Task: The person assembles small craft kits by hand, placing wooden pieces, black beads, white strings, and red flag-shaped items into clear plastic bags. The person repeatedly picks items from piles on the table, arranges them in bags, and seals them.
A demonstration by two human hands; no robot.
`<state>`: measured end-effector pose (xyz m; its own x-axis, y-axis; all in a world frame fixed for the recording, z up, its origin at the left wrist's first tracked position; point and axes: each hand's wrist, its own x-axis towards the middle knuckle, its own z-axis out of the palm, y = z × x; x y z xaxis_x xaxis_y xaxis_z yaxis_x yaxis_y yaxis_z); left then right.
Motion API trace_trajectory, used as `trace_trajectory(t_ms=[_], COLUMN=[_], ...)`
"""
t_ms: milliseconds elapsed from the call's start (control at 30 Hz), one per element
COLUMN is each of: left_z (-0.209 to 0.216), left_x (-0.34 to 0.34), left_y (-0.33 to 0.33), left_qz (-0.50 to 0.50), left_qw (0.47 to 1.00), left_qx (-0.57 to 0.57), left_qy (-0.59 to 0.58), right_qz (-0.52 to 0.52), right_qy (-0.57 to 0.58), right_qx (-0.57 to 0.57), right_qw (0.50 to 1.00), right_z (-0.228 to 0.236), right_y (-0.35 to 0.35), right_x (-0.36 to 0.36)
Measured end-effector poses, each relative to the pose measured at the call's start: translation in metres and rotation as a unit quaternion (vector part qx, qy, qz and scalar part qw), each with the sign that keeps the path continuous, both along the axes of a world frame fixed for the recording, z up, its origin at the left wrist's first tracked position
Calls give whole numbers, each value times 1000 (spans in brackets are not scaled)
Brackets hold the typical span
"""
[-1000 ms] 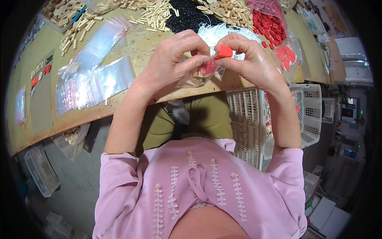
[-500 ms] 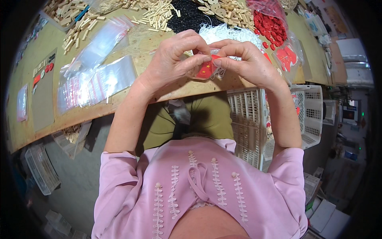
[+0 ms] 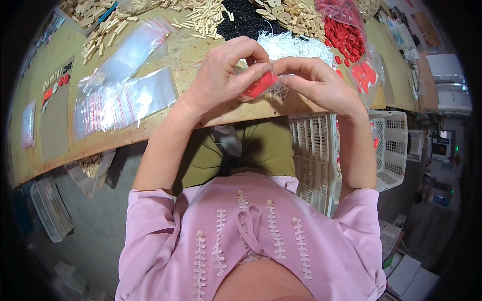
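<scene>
Between my hands, over the front of the table, is a small clear zip bag (image 3: 246, 96) with a red piece (image 3: 259, 86) bearing small yellow marks inside it. My left hand (image 3: 216, 75) pinches the bag's upper left part between thumb and fingers. At the upper right edge, my right hand (image 3: 321, 83) has its thumb and forefinger closed on the bag's mouth. The fingers hide part of the top edge. Just behind the bag lies a heap of white string (image 3: 296, 47), with a few loose strands hanging near it.
Flat empty zip bags (image 3: 145, 98) lie left, beside a board with sample parts (image 3: 54, 108). Wooden blocks (image 3: 108, 35), sticks (image 3: 206, 20), black pieces (image 3: 248, 22), wooden discs (image 3: 296, 17) and red discs (image 3: 345, 37) are piled behind. White plastic crates (image 3: 314, 150) stand below right.
The red piece now sits deeper and more tilted in the bag. My right fingers have moved slightly right, along the bag's mouth. The head view has shifted slightly.
</scene>
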<state>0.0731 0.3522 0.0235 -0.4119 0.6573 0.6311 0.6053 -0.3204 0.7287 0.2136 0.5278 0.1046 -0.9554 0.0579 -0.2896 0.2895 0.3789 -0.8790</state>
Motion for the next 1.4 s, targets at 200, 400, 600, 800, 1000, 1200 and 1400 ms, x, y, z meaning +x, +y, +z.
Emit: trace_trajectory(t_ms=[200, 400, 600, 800, 1000, 1200, 1400], left_z=[5, -1, -14, 3, 7, 9, 3], left_x=[5, 21, 63, 69, 46, 19, -1], left_y=[-2, -39, -67, -63, -44, 7, 52], left_qz=[-65, -80, -78, -92, -213, -93, 75], left_qw=[991, 992, 976, 970, 945, 969, 959], left_qx=[6, -68, -110, -193, -240, -212, -274], left_qy=[-119, -76, -171, -119, -70, -84, 23], right_qz=[4, 5, 56, 101, 149, 141, 95], right_qy=[213, 293, 326, 393, 355, 394, 366], right_qx=[134, 403, 472, 448, 301, 308, 465], right_qw=[968, 867, 817, 797, 872, 854, 801], right_z=[-19, -9, -17, -25, -33, -36, -43], right_y=[-11, -43, -71, -67, -44, -41, -31], right_x=[7, 34, 72, 79, 96, 108, 114])
